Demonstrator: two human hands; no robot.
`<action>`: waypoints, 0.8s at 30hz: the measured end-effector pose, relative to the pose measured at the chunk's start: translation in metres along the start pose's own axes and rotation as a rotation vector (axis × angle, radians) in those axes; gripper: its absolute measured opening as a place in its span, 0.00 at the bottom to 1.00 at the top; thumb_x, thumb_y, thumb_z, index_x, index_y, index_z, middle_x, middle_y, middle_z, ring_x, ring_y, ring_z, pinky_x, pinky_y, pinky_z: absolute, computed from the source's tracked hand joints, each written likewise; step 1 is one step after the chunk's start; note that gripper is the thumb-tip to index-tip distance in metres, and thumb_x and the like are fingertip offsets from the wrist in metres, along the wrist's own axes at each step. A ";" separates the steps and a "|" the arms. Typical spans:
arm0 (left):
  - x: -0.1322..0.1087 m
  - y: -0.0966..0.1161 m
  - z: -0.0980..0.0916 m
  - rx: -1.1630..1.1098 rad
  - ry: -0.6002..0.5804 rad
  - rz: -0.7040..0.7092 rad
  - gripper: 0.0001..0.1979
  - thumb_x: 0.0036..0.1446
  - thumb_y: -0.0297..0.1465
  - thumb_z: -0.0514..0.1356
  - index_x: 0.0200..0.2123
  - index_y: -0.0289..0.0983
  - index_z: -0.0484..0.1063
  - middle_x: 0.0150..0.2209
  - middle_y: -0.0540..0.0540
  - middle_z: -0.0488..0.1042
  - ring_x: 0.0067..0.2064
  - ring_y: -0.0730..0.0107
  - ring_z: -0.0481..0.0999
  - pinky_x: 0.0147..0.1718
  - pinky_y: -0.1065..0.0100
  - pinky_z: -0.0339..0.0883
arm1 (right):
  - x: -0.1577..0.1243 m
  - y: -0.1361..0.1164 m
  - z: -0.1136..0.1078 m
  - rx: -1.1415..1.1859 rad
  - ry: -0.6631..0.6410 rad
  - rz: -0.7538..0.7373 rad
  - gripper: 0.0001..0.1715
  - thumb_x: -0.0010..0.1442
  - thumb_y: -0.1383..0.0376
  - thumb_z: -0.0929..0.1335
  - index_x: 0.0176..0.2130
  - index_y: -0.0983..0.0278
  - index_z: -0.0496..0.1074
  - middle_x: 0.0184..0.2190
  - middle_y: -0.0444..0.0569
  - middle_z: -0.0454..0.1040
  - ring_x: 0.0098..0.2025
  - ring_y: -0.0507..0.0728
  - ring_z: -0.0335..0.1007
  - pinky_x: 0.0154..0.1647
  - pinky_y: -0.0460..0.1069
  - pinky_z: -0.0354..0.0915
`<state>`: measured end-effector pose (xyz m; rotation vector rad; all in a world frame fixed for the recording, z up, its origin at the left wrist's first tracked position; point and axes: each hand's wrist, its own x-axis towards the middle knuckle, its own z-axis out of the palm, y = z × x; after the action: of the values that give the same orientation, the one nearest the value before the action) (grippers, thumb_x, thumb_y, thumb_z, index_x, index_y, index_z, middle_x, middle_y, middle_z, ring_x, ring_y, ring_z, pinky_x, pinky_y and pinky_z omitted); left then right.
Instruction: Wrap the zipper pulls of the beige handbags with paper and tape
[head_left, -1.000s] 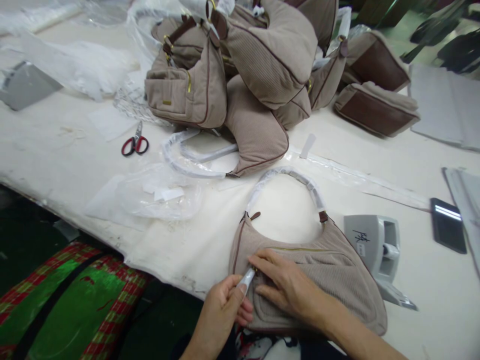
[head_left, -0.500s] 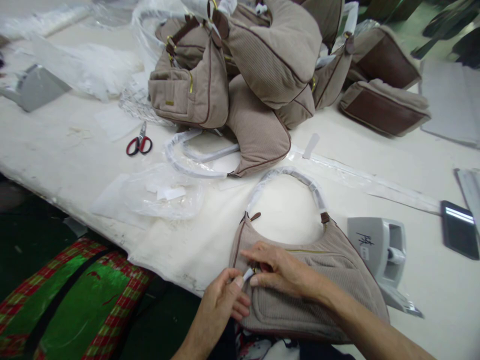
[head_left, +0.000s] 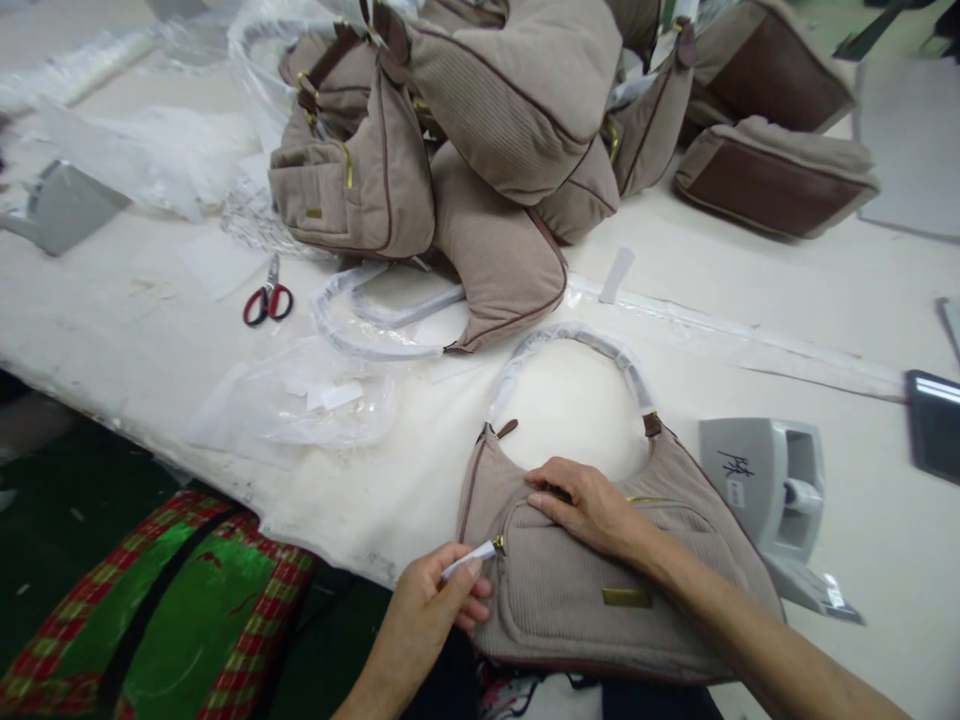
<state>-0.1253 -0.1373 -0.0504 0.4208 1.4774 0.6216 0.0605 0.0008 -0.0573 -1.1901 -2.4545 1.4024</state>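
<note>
With my left hand (head_left: 427, 605) I'm pinching a white-wrapped zip pull (head_left: 472, 559) at the left side of the handbag's (head_left: 555, 590) front pocket. My right hand (head_left: 589, 508) is resting on the handbag's upper front, thumb and fingers touching it; I can't tell whether they're gripping the fabric. The handbag is lying at the near edge of the desk (head_left: 420, 450), its wrapped handle (head_left: 634, 375) arching away from me. A grey plastic device (head_left: 754, 470) is sitting just right of the handbag, similar bags (head_left: 517, 100) are piling up beyond it, and scissors (head_left: 271, 287) are lying to its far left.
</note>
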 end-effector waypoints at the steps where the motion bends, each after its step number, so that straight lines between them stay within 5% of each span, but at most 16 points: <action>1: 0.000 0.001 0.000 -0.021 0.007 -0.010 0.18 0.52 0.41 0.57 0.37 0.32 0.70 0.28 0.44 0.75 0.25 0.71 0.74 0.24 0.74 0.66 | 0.000 0.000 -0.001 0.007 0.000 0.002 0.11 0.57 0.65 0.64 0.40 0.65 0.72 0.34 0.49 0.72 0.38 0.54 0.67 0.39 0.48 0.61; 7: 0.008 0.017 0.002 -0.323 0.022 -0.273 0.21 0.50 0.45 0.57 0.37 0.32 0.65 0.31 0.40 0.76 0.24 0.69 0.75 0.21 0.72 0.67 | 0.012 0.004 -0.011 0.077 -0.064 -0.020 0.13 0.58 0.64 0.63 0.42 0.64 0.72 0.35 0.48 0.73 0.36 0.53 0.68 0.38 0.46 0.62; 10: 0.011 0.023 0.000 -0.383 -0.037 -0.324 0.17 0.46 0.39 0.62 0.35 0.34 0.64 0.31 0.42 0.76 0.25 0.69 0.75 0.20 0.73 0.67 | 0.035 0.015 -0.015 -0.093 -0.071 -0.052 0.14 0.60 0.66 0.60 0.42 0.64 0.71 0.36 0.48 0.73 0.36 0.52 0.68 0.38 0.46 0.62; 15: 0.007 0.026 0.000 -0.395 -0.052 -0.304 0.15 0.40 0.29 0.64 0.33 0.35 0.65 0.30 0.48 0.74 0.26 0.72 0.74 0.21 0.74 0.66 | 0.083 0.033 -0.015 -0.378 -0.087 -0.117 0.16 0.57 0.69 0.64 0.46 0.64 0.68 0.41 0.51 0.69 0.36 0.52 0.67 0.38 0.46 0.60; 20: 0.008 0.027 0.006 -0.359 -0.007 -0.308 0.17 0.43 0.39 0.64 0.32 0.35 0.64 0.30 0.49 0.73 0.25 0.73 0.73 0.20 0.74 0.65 | 0.103 0.043 -0.008 -0.516 -0.154 -0.234 0.08 0.57 0.67 0.64 0.38 0.64 0.70 0.39 0.51 0.68 0.39 0.55 0.65 0.36 0.47 0.58; 24: 0.014 0.023 0.011 -0.271 0.054 -0.240 0.16 0.42 0.37 0.64 0.28 0.35 0.62 0.25 0.49 0.73 0.25 0.72 0.74 0.23 0.74 0.66 | 0.104 0.048 -0.005 -0.599 -0.155 -0.282 0.09 0.60 0.65 0.61 0.35 0.64 0.70 0.37 0.52 0.69 0.39 0.56 0.63 0.36 0.48 0.58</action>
<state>-0.1173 -0.1098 -0.0470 0.0160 1.4432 0.6327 0.0180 0.0854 -0.1214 -0.7641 -3.1214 0.7277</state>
